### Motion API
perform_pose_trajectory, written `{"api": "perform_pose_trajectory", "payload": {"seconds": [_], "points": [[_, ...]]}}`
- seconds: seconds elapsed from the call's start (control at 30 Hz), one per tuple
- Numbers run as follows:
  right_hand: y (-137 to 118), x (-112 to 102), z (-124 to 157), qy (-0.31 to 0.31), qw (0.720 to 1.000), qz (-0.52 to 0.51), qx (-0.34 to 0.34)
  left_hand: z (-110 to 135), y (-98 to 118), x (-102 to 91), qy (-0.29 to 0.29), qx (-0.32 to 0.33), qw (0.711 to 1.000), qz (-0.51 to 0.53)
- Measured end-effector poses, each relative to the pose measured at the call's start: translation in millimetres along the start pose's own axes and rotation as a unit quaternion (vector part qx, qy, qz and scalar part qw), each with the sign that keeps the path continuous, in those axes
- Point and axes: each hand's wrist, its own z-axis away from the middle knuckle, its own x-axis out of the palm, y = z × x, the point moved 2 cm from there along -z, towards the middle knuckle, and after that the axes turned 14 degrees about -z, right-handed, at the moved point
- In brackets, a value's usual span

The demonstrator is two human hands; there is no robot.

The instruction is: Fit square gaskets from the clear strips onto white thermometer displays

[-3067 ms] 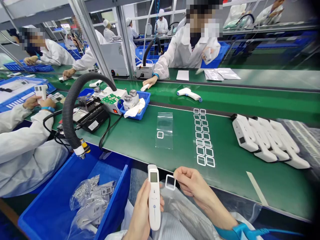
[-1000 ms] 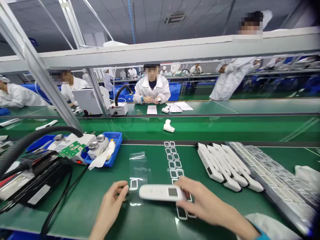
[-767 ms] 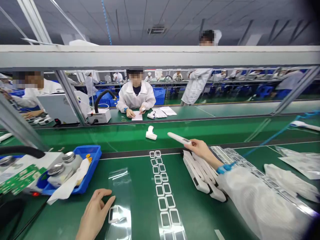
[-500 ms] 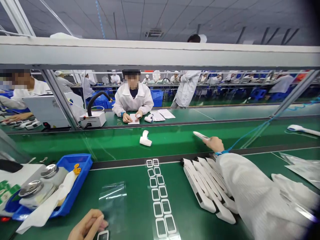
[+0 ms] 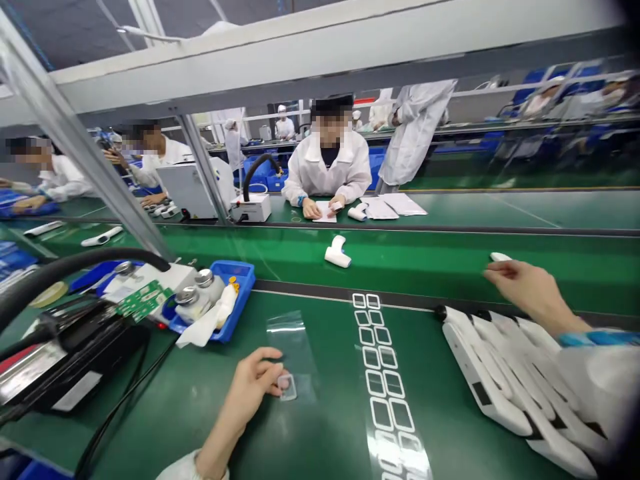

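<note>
My left hand [image 5: 255,383] is closed, its thumb and fingertips pinching a small clear window with a white border [image 5: 289,388]. Behind that window a transparent plastic film [image 5: 287,343] lies on the green bench. Over the green belt at right is my right hand [image 5: 533,293], its fingers curled together. One end of a white handheld device [image 5: 500,257] shows at those fingertips; its other end is hidden behind the hand. Beneath my right forearm, several long white devices [image 5: 495,387] lie side by side. A sheet of white-bordered windows [image 5: 383,380] runs in two columns between my hands.
A white gun-shaped device [image 5: 339,252] lies on the green belt [image 5: 425,260]. At left stands a blue tray [image 5: 245,287] holding metal-topped bottles and a white tube. Black equipment [image 5: 75,360] with cables fills the near left. A co-worker [image 5: 327,160] sits opposite with papers.
The view has turned left and tilted. My left hand has moved forward onto the film with the bordered window. My right hand has moved right along the belt, and less of the white device shows.
</note>
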Motion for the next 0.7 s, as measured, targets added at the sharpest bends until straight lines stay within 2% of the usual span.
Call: {"api": "perform_pose_trajectory", "payload": {"seconds": [0.07, 0.13, 0.2, 0.27, 0.33, 0.4, 0.53, 0.7], "points": [[-16, 26, 53, -0.117, 0.991, 0.055, 0.018, 4, 2, 5.1, 0.002, 0.004, 1.0, 0.015], [-36, 49, 121, -0.216, 0.975, 0.057, 0.001, 12, 5, 13.1, 0.01, 0.016, 0.999, 0.029], [-60, 70, 196, -0.402, 0.908, 0.053, -0.105, 23, 9, 22.3, 0.009, 0.034, 0.999, 0.027], [-78, 82, 260, -0.491, 0.851, 0.065, -0.175, 35, 15, 29.8, 0.003, 0.049, 0.999, 0.018], [-88, 87, 304, -0.527, 0.823, 0.081, -0.198, 46, 19, 33.3, 0.002, 0.063, 0.998, 0.017], [-91, 88, 329, -0.532, 0.819, 0.093, -0.194, 56, 22, 33.2, 0.004, 0.074, 0.997, 0.018], [-87, 86, 346, -0.52, 0.829, 0.102, -0.179, 73, 23, 29.8, 0.014, 0.089, 0.996, 0.001], [-95, 77, 361, -0.519, 0.823, 0.111, -0.204, 87, 19, 32.7, 0.005, 0.087, 0.996, 0.01]]}}
